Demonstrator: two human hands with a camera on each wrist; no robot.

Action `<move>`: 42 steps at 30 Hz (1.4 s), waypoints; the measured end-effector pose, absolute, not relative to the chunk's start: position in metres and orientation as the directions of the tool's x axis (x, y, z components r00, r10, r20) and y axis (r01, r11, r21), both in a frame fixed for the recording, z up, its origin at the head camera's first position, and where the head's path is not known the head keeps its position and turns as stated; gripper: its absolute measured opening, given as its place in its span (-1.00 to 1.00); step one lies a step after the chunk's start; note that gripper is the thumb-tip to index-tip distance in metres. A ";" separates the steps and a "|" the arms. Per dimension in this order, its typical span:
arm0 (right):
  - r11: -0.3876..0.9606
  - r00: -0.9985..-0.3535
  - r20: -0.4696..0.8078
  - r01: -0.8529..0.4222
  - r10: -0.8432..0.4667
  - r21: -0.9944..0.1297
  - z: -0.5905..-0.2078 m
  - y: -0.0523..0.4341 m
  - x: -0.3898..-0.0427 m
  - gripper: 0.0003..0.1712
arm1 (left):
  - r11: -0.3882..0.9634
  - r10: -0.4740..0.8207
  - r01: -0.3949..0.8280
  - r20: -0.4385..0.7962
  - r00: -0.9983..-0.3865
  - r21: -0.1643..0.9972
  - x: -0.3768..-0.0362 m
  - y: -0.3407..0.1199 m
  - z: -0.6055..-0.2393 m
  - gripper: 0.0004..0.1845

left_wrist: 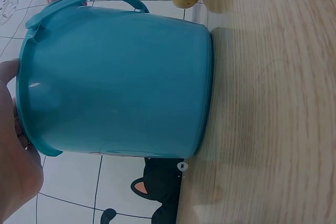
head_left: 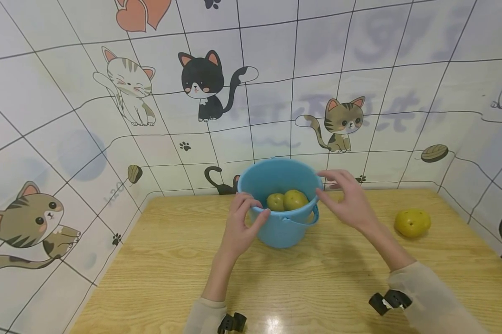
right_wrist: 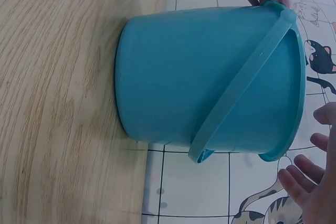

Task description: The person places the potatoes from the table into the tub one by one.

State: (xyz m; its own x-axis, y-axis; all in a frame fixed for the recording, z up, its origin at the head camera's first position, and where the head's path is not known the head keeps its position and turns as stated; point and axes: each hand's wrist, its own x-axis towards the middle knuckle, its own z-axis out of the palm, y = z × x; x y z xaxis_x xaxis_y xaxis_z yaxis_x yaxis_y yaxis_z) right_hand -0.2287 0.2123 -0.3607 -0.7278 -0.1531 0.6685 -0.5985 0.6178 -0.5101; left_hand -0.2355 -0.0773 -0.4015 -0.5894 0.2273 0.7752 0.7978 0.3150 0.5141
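A light blue bucket (head_left: pixel 278 231) stands upright on the wooden table, its handle (right_wrist: pixel 244 87) hanging down along the outside. Two roundish yellow-green fruits (head_left: pixel 294 200) lie inside it. My left hand (head_left: pixel 240 225) grips the bucket's rim at the near left, fingers over the edge and thumb on the near side. At the right side of the rim is my right hand (head_left: pixel 351 199), its fingers loosely spread. In the right wrist view these fingers (right_wrist: pixel 299 182) show a gap from the bucket wall.
Another roundish yellow fruit (head_left: pixel 412 222) lies on the table (head_left: pixel 171 260) to the right of the bucket. Behind the table rises a wall (head_left: pixel 272 93) covered with a cat-print grid sheet. Both sleeves carry black wrist devices (head_left: pixel 389 301).
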 end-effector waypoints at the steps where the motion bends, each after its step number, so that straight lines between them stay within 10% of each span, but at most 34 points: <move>1: 0.623 -0.729 0.668 -0.595 -0.152 -0.507 -0.361 0.214 -0.228 -0.55 | 0.315 0.227 0.798 0.776 -0.589 0.513 -0.236 -0.077 -0.402 -0.85; 42: 0.732 -0.895 0.442 -0.342 -0.063 -0.589 -0.393 0.285 -0.252 -0.39 | 0.322 0.229 0.792 0.770 -0.596 0.518 -0.236 -0.077 -0.403 -0.85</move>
